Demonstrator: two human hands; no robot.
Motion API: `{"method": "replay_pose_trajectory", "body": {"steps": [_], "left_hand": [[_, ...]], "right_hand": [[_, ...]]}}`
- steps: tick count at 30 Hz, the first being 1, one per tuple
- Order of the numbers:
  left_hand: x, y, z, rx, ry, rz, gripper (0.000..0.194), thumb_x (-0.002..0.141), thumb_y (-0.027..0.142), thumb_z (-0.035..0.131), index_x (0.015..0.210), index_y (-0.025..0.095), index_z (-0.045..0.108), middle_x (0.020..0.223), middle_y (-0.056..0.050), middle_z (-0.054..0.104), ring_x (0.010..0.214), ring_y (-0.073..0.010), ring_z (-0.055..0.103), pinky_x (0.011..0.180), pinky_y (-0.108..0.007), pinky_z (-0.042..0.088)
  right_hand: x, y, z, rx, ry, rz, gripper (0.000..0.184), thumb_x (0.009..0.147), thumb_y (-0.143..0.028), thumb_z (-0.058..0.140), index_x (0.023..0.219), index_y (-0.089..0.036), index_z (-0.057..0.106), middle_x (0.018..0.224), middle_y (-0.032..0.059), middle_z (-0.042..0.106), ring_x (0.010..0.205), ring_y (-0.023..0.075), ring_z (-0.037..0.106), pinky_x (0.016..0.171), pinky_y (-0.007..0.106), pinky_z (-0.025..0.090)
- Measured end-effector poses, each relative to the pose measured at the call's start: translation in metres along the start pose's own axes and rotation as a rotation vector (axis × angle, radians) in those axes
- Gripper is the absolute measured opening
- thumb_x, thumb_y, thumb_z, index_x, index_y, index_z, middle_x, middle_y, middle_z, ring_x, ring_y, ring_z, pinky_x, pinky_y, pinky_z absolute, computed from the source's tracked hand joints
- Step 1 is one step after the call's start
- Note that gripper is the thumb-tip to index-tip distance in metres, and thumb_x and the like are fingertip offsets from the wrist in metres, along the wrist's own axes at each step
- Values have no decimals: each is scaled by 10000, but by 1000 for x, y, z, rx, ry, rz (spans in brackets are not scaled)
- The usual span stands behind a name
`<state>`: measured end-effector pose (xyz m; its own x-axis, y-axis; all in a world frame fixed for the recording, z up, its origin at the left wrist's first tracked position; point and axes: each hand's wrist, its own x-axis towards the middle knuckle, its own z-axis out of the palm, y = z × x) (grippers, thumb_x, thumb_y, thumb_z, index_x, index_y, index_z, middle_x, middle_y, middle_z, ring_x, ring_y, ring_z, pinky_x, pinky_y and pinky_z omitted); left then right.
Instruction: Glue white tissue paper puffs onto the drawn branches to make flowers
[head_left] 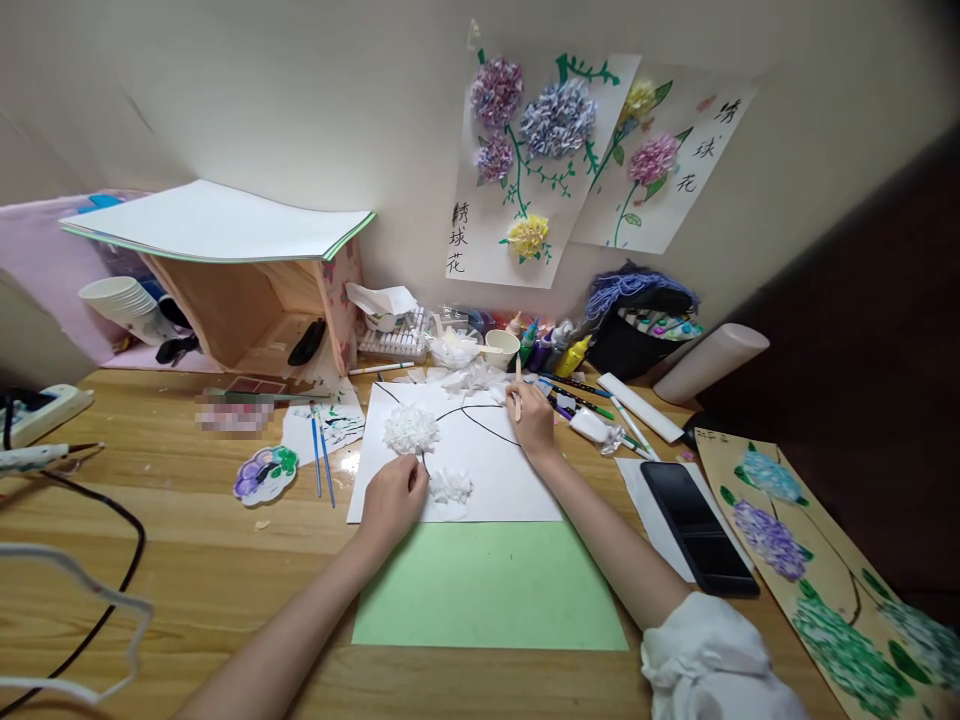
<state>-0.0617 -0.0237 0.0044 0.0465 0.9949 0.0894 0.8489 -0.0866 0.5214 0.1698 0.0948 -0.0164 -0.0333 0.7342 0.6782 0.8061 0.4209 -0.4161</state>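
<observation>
A white sheet is laid flat over a green sheet on the table; a fluffy white flower is set on its left part, and a looser white clump near its lower edge; dark lines are drawn across it. The piece is judged to be partly made; two white shapes and the lines are in place, while the right part bears lines only, with no flower or leaves seen there.

The left hand is curled in close below the flower, beside the clump; whether anything is pinched in it cannot be told. A wooden stick is held upright in the right hand, narrowly gripped, near the sheet's upper right.

Behind, a light stick is leaned into a pale cup; white scraps are heaped in a clear bowl; blue yarn is piled at the top of a black bag; purple and green paint is held on a palette; a dark object is kept in the box.
</observation>
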Motion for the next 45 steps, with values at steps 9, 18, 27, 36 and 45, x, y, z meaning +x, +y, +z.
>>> {"method": "replay_pose_trajectory", "body": {"steps": [9,18,27,36,45], "left_hand": [[0,2,-3,-42,11,-13,269,861,287,334,609,204,378,596,6,496,579,-144,464,546,-255,292],[-19,28,-14,-190,110,200,224,897,301,367,796,185,530,736,-22,550,749,-149,510,708,-263,369],[-40,52,4,-287,-217,125,228,860,373,451,900,201,595,592,38,493,579,-108,480,580,-225,338],[-35,49,14,-96,-122,10,211,846,360,461,789,201,588,576,38,526,558,-102,481,536,-217,291],[-35,51,14,8,-70,-41,213,831,367,480,783,201,603,571,40,558,543,-94,507,515,-212,269]], "right_hand": [[-1,-16,-42,327,113,288,104,773,-249,583,831,-183,527,788,40,611,715,183,601,693,331,490],[-49,-53,-90,951,-270,440,171,755,-236,642,790,-204,478,789,4,568,692,122,566,652,260,468],[-81,-60,-87,1041,-628,450,137,781,-268,619,807,-204,501,823,16,581,739,130,564,703,277,469],[-86,-62,-89,894,-404,477,252,879,-390,457,946,-199,607,822,44,624,757,158,590,687,290,465],[-95,-54,-94,1031,-454,465,646,856,-626,278,645,-173,688,474,8,496,415,101,445,434,252,304]]}}
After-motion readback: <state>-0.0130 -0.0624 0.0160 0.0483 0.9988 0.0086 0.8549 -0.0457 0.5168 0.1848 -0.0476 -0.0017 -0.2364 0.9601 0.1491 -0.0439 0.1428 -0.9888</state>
